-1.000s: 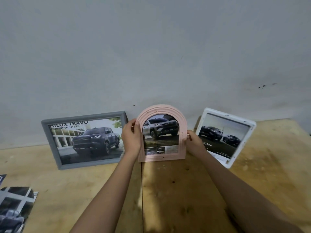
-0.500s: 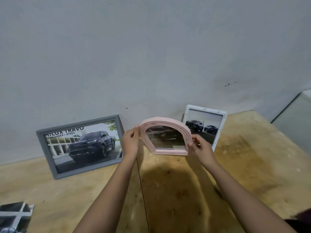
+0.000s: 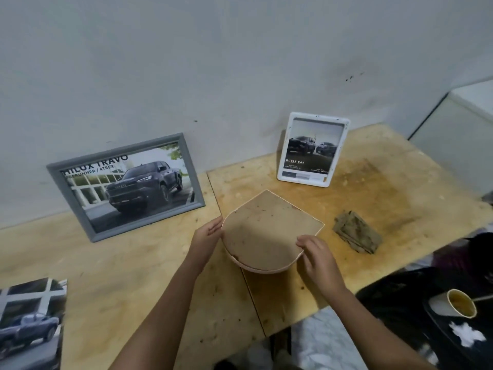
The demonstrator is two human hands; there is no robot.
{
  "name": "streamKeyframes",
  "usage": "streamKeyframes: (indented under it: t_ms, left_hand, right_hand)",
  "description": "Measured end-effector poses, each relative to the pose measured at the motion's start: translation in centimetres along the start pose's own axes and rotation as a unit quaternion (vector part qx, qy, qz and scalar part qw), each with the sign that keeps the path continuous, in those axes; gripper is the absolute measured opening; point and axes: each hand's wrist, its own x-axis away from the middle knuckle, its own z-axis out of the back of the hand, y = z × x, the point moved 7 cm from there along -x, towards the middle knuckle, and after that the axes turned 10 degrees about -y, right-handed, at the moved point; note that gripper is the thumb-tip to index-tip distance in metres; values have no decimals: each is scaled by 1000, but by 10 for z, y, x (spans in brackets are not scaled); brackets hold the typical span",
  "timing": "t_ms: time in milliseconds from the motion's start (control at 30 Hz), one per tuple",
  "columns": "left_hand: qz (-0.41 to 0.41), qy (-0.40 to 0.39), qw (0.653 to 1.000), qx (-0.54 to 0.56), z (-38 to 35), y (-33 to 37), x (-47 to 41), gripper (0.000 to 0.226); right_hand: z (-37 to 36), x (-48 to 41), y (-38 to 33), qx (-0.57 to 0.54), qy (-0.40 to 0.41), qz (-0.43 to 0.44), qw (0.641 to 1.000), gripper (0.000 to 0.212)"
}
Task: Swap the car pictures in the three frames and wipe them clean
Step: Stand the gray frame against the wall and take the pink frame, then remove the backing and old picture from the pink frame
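Pink frame (image 3: pixel 269 236) now lies face down on table (image 3: pixel 133 263), rear side up. Left hand (image 3: pixel 206 236) and right hand (image 3: pixel 316 253) grip its rim. Likely next: open the back, remove picture.

The surface (image 3: pixel 138 265) is bare plywood, rough and stained. The arched frame (image 3: pixel 256 268) shows a matt, speckled fibreboard back (image 3: pixel 269 231). Left of it, the grey frame (image 3: pixel 149 219) looks matt, its print (image 3: pixel 133 182) glossy paper. Right of it lies grimy cloth (image 3: pixel 356 235).

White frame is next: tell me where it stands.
Head view: the white frame stands at the table's back right, by the wall, beyond the face-down pink frame.
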Motion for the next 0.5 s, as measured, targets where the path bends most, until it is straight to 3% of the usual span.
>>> streamKeyframes:
  t_ms: [200, 500]
  left_hand:
    - [23, 22, 993, -113, -3, -44, 3, 43]
    - [25, 78, 985, -149, -16, -62, 2, 45]
  right_hand:
    - [-34, 27, -2, 51, -63, 15, 997, 31]
    - [-38, 21, 8, 23, -142, 35, 989, 28]
